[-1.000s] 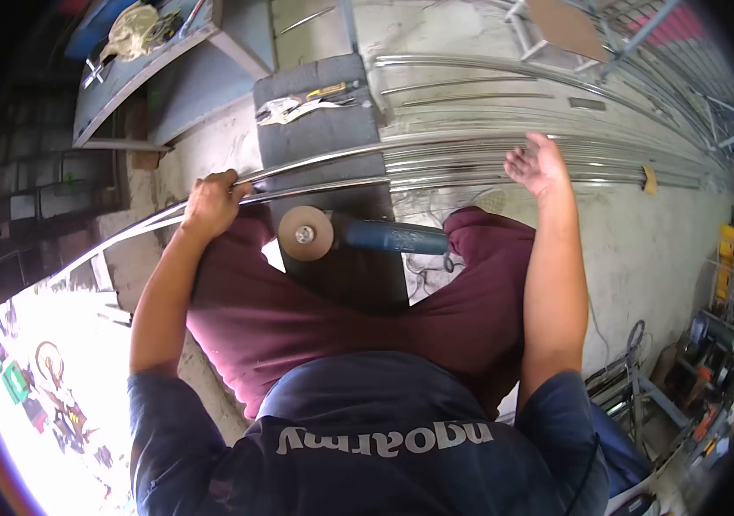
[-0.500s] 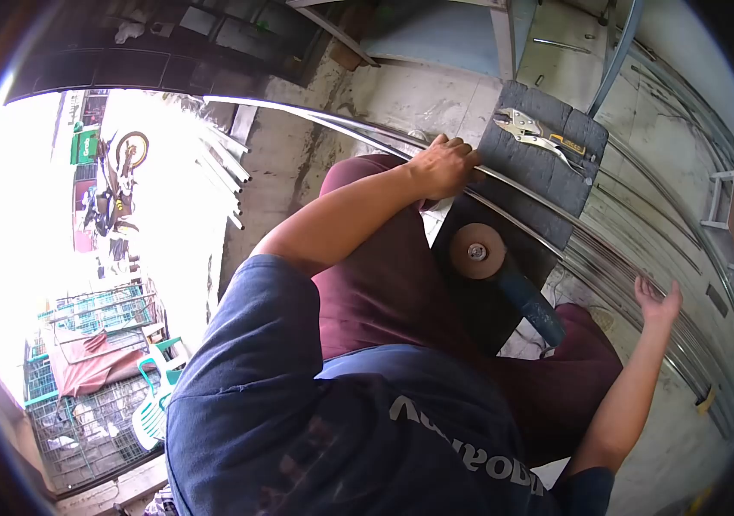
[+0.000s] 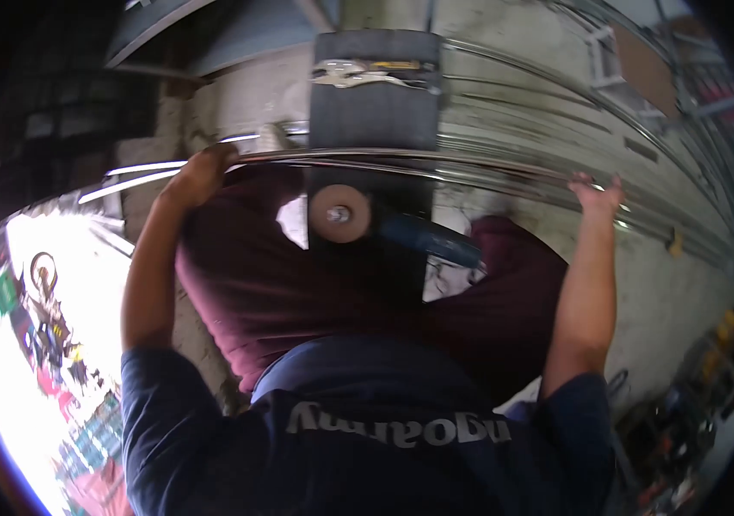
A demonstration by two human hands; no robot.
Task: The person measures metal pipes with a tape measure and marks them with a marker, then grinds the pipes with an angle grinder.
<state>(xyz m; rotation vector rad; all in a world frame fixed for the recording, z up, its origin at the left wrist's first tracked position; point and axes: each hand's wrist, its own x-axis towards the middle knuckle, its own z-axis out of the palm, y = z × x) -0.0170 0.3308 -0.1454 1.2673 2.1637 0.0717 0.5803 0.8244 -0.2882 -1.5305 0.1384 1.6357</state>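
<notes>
Long shiny metal tubes (image 3: 367, 155) crossed over the dark rectangular bench (image 3: 376, 116), passing both side edges. Your left hand (image 3: 202, 178) gripped them; your right hand's (image 3: 599, 196) closure could not be determined. The blue cylindrical grinder (image 3: 429, 239) lay near, toward you.

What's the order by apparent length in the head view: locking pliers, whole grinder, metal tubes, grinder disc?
1. Metal tubes, right ends blurred
2. Whole grinder
3. Locking pliers
4. Grinder disc
</notes>
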